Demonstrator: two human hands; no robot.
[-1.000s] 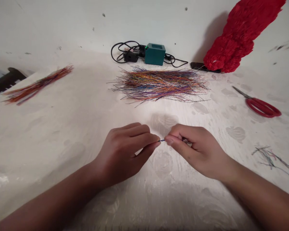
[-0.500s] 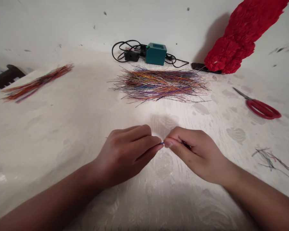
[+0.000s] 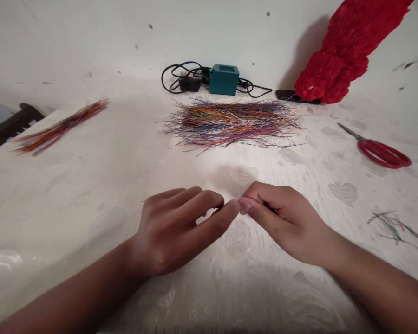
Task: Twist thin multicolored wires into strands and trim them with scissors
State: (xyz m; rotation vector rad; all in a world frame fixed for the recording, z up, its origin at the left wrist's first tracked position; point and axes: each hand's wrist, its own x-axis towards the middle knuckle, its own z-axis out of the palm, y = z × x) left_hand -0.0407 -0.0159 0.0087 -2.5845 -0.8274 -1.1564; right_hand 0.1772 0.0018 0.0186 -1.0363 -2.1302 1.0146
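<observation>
A: Entry: white tablecloth [image 3: 90, 195]; multicoloured wire pile [image 3: 230, 123] at far centre. Hands?
B: Left hand [image 3: 174, 227] curled, thumb tip meeting the right hand [image 3: 282, 220], which is pinched tight on a thin wire [image 3: 270, 209]. Best practice, probably: pinch close together so the strand cannot buckle.
A: Unclear?
B: Wire mostly hidden; the left's grip is unreadable.

Head camera looks forward and down, close over table [image 3: 90, 195].

White embossed tablecloth [image 3: 90, 195] meets a speckled white wall [image 3: 90, 37]
</observation>
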